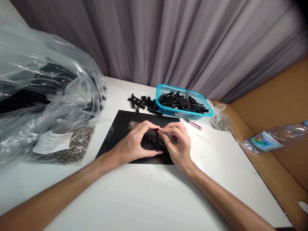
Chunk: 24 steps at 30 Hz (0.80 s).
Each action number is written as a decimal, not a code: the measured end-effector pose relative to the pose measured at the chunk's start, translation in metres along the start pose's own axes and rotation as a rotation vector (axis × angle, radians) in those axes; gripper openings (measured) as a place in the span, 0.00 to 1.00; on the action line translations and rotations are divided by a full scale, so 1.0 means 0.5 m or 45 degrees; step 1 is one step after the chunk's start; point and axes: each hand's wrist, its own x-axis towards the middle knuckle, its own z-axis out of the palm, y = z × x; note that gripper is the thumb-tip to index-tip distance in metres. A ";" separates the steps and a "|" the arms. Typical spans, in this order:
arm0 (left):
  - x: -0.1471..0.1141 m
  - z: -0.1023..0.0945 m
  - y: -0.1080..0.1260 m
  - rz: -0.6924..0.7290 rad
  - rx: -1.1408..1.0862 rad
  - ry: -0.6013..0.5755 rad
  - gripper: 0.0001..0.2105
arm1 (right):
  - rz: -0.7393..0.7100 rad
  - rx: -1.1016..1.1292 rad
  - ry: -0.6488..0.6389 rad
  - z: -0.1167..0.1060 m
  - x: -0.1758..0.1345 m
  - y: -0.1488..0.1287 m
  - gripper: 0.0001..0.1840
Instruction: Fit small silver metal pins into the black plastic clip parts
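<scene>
Over a black mat (113, 131), my left hand (134, 141) grips a slim black plastic part (157, 141) by its two ends, thumb at the near end and fingers at the far one. My right hand (176, 141), with a ring on one finger, has its fingertips pinched at the far end of that part. Whether a small piece sits between those fingertips is hidden. A little heap of small metal pieces (132, 124) lies on the mat beyond my left hand. A few more metal pieces (151, 138) lie between my hands.
Behind the mat stands a blue basket (209, 112) of black parts, with loose black parts (141, 103) beside it. Pink-handled snips (193, 124) and a small bag of metal pieces (220, 120) lie right. Plastic bags (79, 80) fill the left; a bottle (267, 141) lies far right.
</scene>
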 end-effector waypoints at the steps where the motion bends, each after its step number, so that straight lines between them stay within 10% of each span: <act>1: 0.000 0.000 0.000 -0.002 0.003 -0.004 0.30 | -0.040 -0.031 0.003 0.001 0.000 0.001 0.07; 24: -0.004 -0.003 0.005 -0.021 -0.012 -0.028 0.28 | -0.521 -0.437 0.068 0.002 0.000 0.014 0.08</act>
